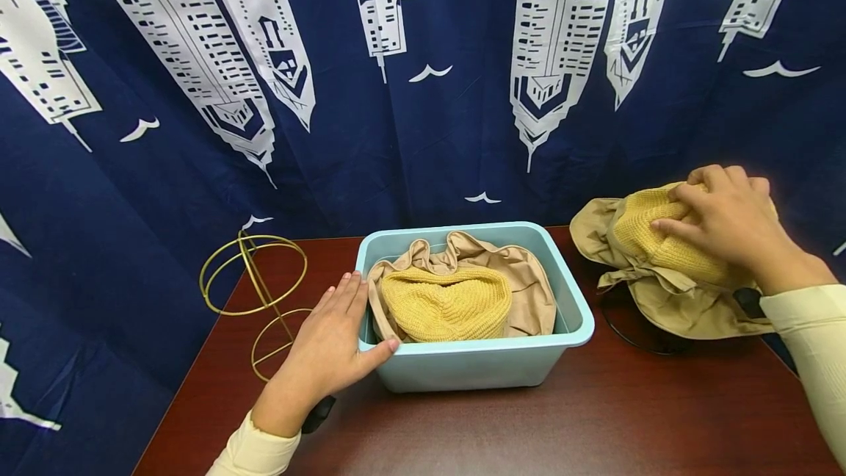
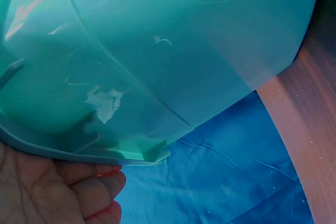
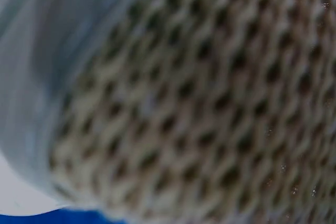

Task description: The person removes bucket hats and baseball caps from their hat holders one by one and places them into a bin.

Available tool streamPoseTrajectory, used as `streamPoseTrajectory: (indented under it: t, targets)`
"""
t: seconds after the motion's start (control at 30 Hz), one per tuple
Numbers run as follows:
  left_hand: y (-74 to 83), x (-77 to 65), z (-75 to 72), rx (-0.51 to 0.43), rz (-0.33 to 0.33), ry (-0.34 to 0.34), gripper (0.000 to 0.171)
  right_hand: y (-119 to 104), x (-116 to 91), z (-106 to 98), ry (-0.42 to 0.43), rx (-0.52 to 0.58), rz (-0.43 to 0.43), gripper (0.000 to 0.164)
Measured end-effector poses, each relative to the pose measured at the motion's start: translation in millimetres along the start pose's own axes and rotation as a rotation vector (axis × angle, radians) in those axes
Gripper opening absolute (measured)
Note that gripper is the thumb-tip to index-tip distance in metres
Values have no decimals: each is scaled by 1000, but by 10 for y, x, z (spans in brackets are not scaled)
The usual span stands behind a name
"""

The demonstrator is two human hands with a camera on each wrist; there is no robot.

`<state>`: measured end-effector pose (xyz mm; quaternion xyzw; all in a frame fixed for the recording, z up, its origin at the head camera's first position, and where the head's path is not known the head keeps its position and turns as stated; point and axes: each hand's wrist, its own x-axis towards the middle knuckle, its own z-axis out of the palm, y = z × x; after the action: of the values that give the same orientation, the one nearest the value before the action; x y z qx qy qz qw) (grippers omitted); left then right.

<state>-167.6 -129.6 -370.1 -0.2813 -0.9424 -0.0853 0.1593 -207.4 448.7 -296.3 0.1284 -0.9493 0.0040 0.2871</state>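
My right hand (image 1: 734, 222) grips the crown of a yellow knit beanie (image 1: 644, 230), thumb and fingers bent over the knit. The beanie sits on a tan brimmed hat (image 1: 687, 307) with a tied fabric bow. Its knit (image 3: 199, 108) fills most of the right wrist view. My left hand (image 1: 330, 340) rests at the left front corner of a light blue plastic bin (image 1: 476, 369), fingers stretched along the left rim and thumb at the front one. Inside the bin lies another yellow knit beanie (image 1: 449, 307) on a tan cloth hat (image 1: 529, 285).
A gold wire stand (image 1: 261, 285) with round hoops is left of the bin, partly behind my left hand. Under the right-hand hats shows a dark wire base (image 1: 634, 344). A blue curtain (image 1: 423, 138) with white building prints hangs behind the reddish-brown table (image 1: 463, 432).
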Motion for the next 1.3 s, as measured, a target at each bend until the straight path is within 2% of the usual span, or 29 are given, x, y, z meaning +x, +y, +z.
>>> streamPoseTrajectory:
  t: [0.23, 0.47, 0.57, 0.77, 0.9, 1.1, 1.3]
  targets:
    - [-7, 7, -5, 5, -8, -14, 98, -113, 98, -106, 118, -4, -96, 33]
    - [-18, 12, 6, 0, -8, -15, 98, -192, 147, -190, 148, -14, -127, 30]
    - [-18, 17, 1, 1, -7, -19, 98, -204, 128, -194, 158, 5, -122, 30]
    - [-10, 18, -13, 4, -5, -22, 99, -206, 138, -186, 190, 46, -164, 31]
    - [-2, 19, -13, 1, -5, -24, 98, -204, 158, -250, 195, 35, -148, 33]
    - [7, 20, -15, -6, -7, -27, 99, -228, 212, -420, 198, 25, -75, 33]
    - [4, 6, -5, -5, -8, -26, 99, -334, 292, -527, 217, 39, -110, 32]
